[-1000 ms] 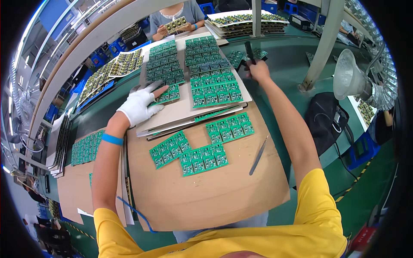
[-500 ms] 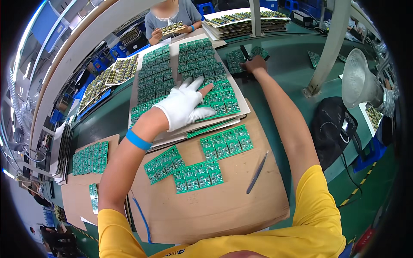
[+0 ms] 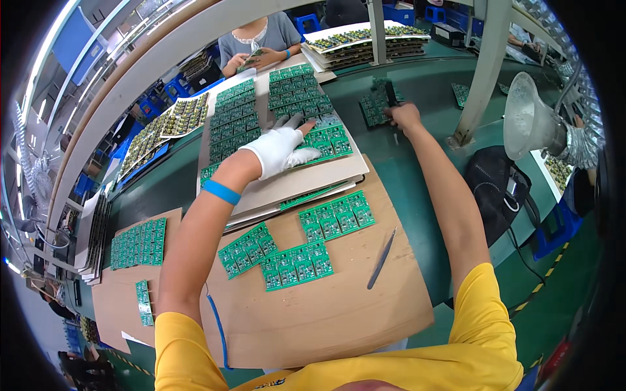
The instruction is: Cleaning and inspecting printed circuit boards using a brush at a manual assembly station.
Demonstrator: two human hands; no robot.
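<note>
My left hand, in a white glove with one bare fingertip and a blue wristband, lies with fingers spread over green circuit boards. These boards sit in rows on a stack of cardboard sheets. My right hand is bare and stretched far forward, closed around a black bar-shaped thing. Beside that bar is a green circuit board over the green bench; whether the hand also grips it is hidden. Nearer me, three green board strips lie on brown cardboard.
Tweezers lie on the brown cardboard, near a coiled blue cord. A lamp-shaped metal hood, a white post and a black bag stand at right. Across the bench, a person handles a small board.
My right hand has shifted slightly right and nearer, with the black bar more upright. Beside my left hand, more bare cardboard shows at the stack's near edge. The person opposite has tilted their board.
</note>
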